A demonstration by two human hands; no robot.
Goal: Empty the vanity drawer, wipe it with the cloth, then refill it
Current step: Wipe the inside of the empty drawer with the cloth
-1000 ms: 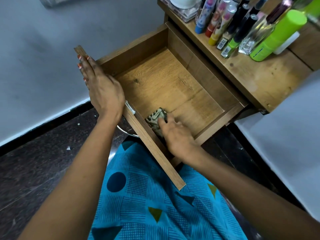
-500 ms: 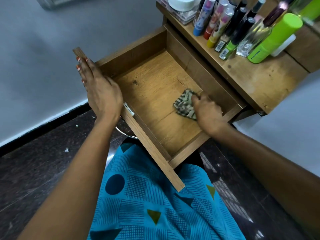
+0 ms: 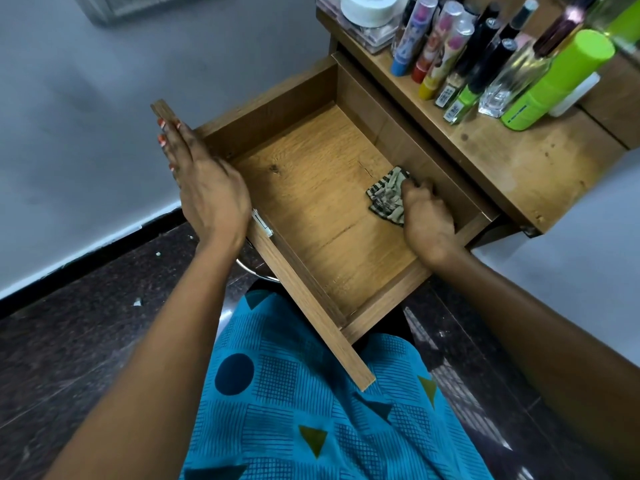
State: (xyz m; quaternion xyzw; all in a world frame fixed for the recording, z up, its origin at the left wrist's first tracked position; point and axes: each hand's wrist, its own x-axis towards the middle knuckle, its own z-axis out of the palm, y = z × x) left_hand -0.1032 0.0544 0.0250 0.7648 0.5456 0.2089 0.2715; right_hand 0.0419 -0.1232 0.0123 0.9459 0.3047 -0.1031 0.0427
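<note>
The wooden vanity drawer (image 3: 311,220) is pulled out over my lap, and nothing lies in it but the cloth. A crumpled dark-and-pale patterned cloth (image 3: 387,196) lies on the drawer floor near the right wall. My right hand (image 3: 426,218) holds the cloth with curled fingers and presses it down. Flat on the drawer's front panel at its left end rests my left hand (image 3: 204,181), fingers straight. Several bottles and tubes (image 3: 485,60) stand on the vanity top (image 3: 512,161) at the upper right.
A white round jar (image 3: 369,6) sits on a clear box at the vanity's back. A tall green can (image 3: 557,81) stands among the bottles. My lap in blue patterned fabric (image 3: 311,410) lies under the drawer front. Dark floor runs on both sides.
My right hand has swept the cloth from the drawer's near corner by the front panel to the right wall, then slightly further back. My left hand has stayed on the front panel.
</note>
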